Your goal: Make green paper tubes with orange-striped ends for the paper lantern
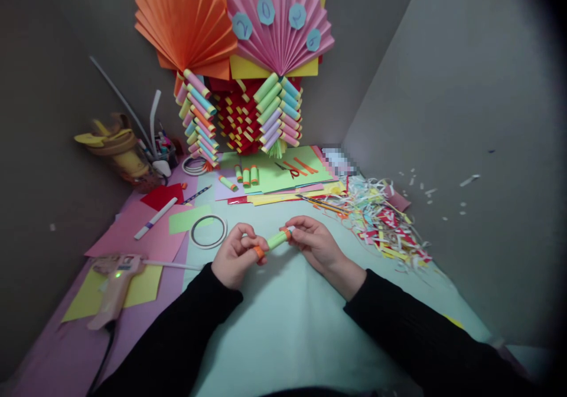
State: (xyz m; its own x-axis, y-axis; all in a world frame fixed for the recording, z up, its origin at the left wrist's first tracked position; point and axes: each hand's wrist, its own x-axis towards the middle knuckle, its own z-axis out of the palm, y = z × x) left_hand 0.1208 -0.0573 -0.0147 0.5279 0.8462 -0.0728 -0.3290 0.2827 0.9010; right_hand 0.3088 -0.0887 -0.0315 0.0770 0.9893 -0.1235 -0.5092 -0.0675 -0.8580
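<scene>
A green paper roll (pixel 277 240) with orange bands at both ends is held level between my two hands above the pale cloth. My left hand (pixel 239 254) pinches its left end at the orange band. At the other end, the fingers of my right hand (pixel 316 246) close round the second orange band. Behind them, several similar green rolls (pixel 246 176) with orange ends stand and lie on stacked paper. Just left of my left hand lies a ring of tape (pixel 208 231).
A glue gun (pixel 116 288) with a lit green light lies at left on yellow paper. Paper shreds (pixel 376 214) heap at right, beside pencils (pixel 323 205). A pink paper fan (pixel 281 25) and an orange fan (pixel 186 25) hang on the back wall above strings of paper rolls.
</scene>
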